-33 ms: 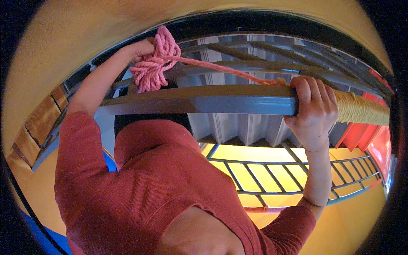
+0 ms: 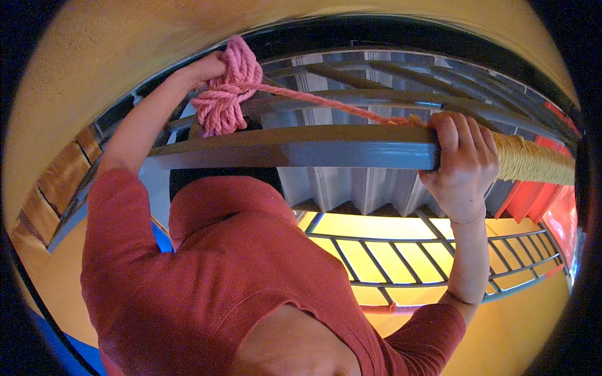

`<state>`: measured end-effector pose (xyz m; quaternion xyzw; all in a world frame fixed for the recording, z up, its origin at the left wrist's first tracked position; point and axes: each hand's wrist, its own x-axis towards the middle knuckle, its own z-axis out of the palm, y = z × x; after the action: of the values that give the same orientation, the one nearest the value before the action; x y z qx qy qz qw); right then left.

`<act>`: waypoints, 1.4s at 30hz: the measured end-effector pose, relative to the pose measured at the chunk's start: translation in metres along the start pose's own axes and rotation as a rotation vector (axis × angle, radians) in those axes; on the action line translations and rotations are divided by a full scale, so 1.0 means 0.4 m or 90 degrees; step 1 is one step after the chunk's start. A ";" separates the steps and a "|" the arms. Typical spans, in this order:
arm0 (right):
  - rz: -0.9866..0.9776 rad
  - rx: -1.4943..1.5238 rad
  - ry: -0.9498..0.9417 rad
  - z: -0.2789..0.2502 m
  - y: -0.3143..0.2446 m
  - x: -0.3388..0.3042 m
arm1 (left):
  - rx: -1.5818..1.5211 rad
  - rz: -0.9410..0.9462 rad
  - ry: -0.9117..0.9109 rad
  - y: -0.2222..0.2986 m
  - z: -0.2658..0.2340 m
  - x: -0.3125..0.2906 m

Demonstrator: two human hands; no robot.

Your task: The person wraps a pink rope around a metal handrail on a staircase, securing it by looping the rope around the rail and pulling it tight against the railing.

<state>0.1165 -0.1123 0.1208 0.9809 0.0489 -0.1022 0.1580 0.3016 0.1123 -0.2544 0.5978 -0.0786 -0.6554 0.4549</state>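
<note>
A bundled hank of thick pink rope (image 2: 227, 94) hangs from my left hand (image 2: 212, 67), whose fingers are closed on it and partly hidden behind the loops. From the hank a single pink strand (image 2: 313, 98) stretches right, over to the grey metal rail (image 2: 301, 147). My right hand (image 2: 463, 160) is wrapped round this rail, fingers over the top, right where the strand arrives. Just right of that hand, tight yellow cord (image 2: 530, 158) coils round the rail. A short yellowish bit of cord shows beside the strand's end; how it is fixed under my fingers is hidden.
Corrugated grey sheeting (image 2: 367, 185) and more dark bars (image 2: 376, 99) lie beyond the rail. A dark railing (image 2: 401, 260) with several rungs runs along the right, before a yellow wall. Red panels (image 2: 533, 194) stand at the far right, brown wooden pieces (image 2: 63, 178) at the left.
My left hand and the pink hank have shifted very slightly up and left. The right hand stays in place on the rail.
</note>
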 end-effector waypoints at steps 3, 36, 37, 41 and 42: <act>-0.005 0.000 0.012 0.003 -0.001 0.001 | 0.222 0.116 0.181 0.007 -0.059 -0.024; -0.030 -0.033 0.089 0.044 0.047 -0.070 | 0.484 0.804 0.665 0.247 0.419 -1.179; -0.028 -0.032 0.069 0.038 0.045 -0.073 | 0.473 0.807 0.638 0.253 0.442 -1.188; -0.057 -0.052 0.117 0.052 0.069 -0.079 | 0.413 0.788 0.482 0.291 0.525 -1.142; -0.052 -0.064 0.113 0.044 0.073 -0.084 | 0.395 0.777 0.439 0.298 0.544 -1.125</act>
<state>0.0845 -0.1478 0.1206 0.9741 0.1080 -0.0189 0.1979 0.1178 0.2585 0.2026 0.7195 -0.4286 -0.0125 0.5464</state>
